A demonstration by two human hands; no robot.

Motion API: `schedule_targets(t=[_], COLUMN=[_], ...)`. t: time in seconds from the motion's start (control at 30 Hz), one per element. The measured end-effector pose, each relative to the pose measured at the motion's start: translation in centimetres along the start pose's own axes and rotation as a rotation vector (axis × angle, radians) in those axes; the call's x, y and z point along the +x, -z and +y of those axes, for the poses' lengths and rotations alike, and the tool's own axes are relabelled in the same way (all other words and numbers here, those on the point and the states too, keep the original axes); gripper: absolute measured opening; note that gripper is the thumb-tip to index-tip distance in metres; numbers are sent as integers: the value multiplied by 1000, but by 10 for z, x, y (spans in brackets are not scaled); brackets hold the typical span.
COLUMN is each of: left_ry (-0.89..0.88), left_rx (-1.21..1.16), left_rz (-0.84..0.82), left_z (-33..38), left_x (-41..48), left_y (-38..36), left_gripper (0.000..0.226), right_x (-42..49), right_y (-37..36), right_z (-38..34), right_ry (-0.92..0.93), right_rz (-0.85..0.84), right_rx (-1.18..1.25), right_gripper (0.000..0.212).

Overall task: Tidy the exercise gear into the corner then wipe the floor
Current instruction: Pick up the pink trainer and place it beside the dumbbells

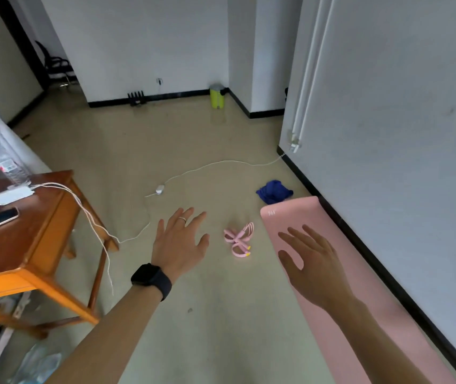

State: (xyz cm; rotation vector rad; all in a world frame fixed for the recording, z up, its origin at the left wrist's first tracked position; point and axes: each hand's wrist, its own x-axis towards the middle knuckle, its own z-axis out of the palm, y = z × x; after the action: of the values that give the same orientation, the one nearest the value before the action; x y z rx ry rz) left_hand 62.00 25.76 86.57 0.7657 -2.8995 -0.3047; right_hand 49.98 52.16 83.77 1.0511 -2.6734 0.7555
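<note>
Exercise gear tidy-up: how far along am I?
Nothing looks done. The pink mat lies unrolled by the wall, the pink band on open floor. Left hand and right hand are open, holding nothing. Remaining: move both, then wipe with the blue cloth.

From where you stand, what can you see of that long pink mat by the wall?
The pink mat lies unrolled on the floor, lengthwise along the black skirting. It looks like matte foam, with a white mark near its far left corner. Its far corners are rounded; its near end is out of view. The open right hand is in front of it; contact unclear. A blue cloth lies by its far end.
</note>
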Motion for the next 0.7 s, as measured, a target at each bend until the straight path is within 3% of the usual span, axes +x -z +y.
schedule_targets(t=[0.3, 0.7], left_ry=[39, -235], left_rx=[44, 78], left_rz=[-72, -356], left_z=[-86, -141], left_x=[165, 394], left_y=[-22, -82], left_gripper=[58, 57], right_x=[179, 295], right_y=[-97, -213], right_z=[3, 4], right_ry=[-19, -385], right_rz=[-77, -183], right_rx=[29, 5], right_gripper=[39, 43])
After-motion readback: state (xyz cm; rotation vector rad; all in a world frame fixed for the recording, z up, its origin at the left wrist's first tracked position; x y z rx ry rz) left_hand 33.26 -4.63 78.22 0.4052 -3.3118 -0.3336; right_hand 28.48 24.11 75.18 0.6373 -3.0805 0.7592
